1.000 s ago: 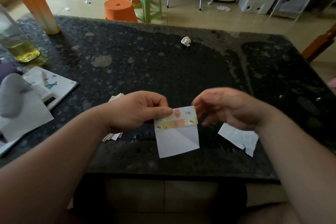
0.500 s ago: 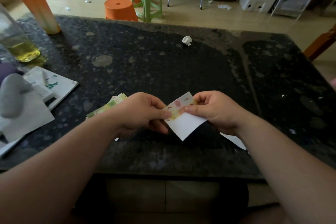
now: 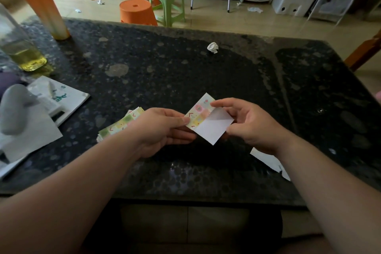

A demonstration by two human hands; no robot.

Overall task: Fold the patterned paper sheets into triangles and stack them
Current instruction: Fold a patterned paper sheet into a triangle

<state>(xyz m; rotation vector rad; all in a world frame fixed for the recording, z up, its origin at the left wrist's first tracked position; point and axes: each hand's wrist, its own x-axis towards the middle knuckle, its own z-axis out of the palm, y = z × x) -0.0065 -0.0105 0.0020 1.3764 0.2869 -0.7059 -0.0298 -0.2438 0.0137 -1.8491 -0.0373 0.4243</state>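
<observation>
A small patterned paper sheet [image 3: 208, 119] is held above the dark table [image 3: 185, 68], turned like a diamond, its pastel patterned strip folded over the white back. My left hand [image 3: 162, 130] pinches its left corner between thumb and fingers. My right hand [image 3: 249, 123] pinches its upper and right edges. A stack of patterned sheets [image 3: 121, 123] lies on the table just behind my left wrist, partly hidden by it.
White paper pieces [image 3: 270, 161] lie under my right forearm. A crumpled paper ball [image 3: 213, 47] sits mid-table. At the left are a booklet and papers [image 3: 61, 99], a grey object [image 3: 14, 109], a bottle [image 3: 18, 47] and an orange drink cup [image 3: 41, 8]. Stools stand beyond the far edge.
The sheet went from hanging square in my left hand to a diamond tilt held by both hands. My right hand closed onto it, and the patterned stack came into view behind my left wrist.
</observation>
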